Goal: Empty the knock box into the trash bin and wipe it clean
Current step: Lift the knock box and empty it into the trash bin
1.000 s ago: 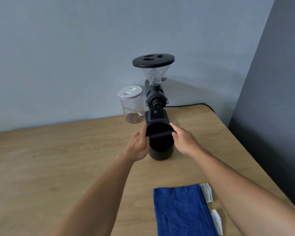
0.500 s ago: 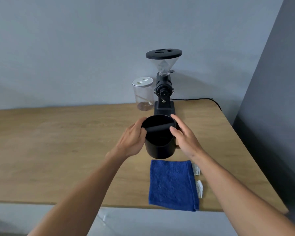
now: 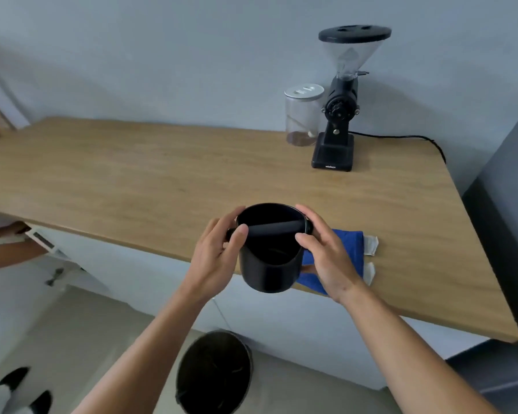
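Observation:
I hold a black round knock box [image 3: 269,273] upright in the air over the front edge of the wooden counter [image 3: 162,180]. A black bar crosses its open top. My left hand [image 3: 216,258] grips its left side and my right hand [image 3: 329,258] grips its right side, thumbs on the bar's ends. A blue cloth [image 3: 352,249] lies on the counter behind my right hand, partly hidden. On the floor below stands a black trash bin [image 3: 214,373], open at the top.
A black coffee grinder [image 3: 338,121] and a clear jar [image 3: 302,115] with a silver lid stand at the back right, a cable trailing right. Two small white packets [image 3: 370,245] lie beside the cloth. A dark tall unit [image 3: 503,234] borders the counter's right. Another person's arm [image 3: 9,252] and shoes [image 3: 18,389] show at left.
I have lifted the knock box off the counter and drawn it back from the grinder past the front edge. The view has pulled back and turned left, revealing the trash bin.

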